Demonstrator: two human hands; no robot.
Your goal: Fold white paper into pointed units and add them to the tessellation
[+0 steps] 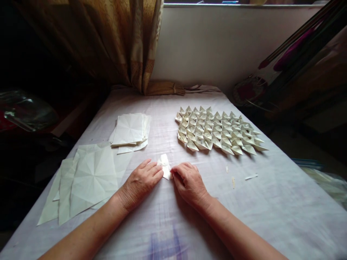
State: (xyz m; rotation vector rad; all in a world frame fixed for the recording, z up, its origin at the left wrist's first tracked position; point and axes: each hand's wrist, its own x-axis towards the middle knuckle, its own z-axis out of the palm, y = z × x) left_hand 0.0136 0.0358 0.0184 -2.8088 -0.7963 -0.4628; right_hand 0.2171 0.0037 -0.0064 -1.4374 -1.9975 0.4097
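A small folded piece of white paper (164,167) lies on the cloth-covered table between my two hands. On its left edge rest the fingertips of my left hand (145,180), holding it down, with the fingers fairly straight. My right hand (188,182) has curled fingers, pinching the paper's lower right edge; part of the grip is hidden behind the knuckles. Beyond my right hand stand rows of several folded paper boats (217,131). To the left of my left hand are large creased paper sheets (93,177), spread over one another.
Farther back is a stack of smaller creased sheets (128,128). Paper scraps (251,176) lie to the right on the pale tablecloth (271,216). A gold curtain (135,43) hangs down to the table's far end, before a white wall (211,43).
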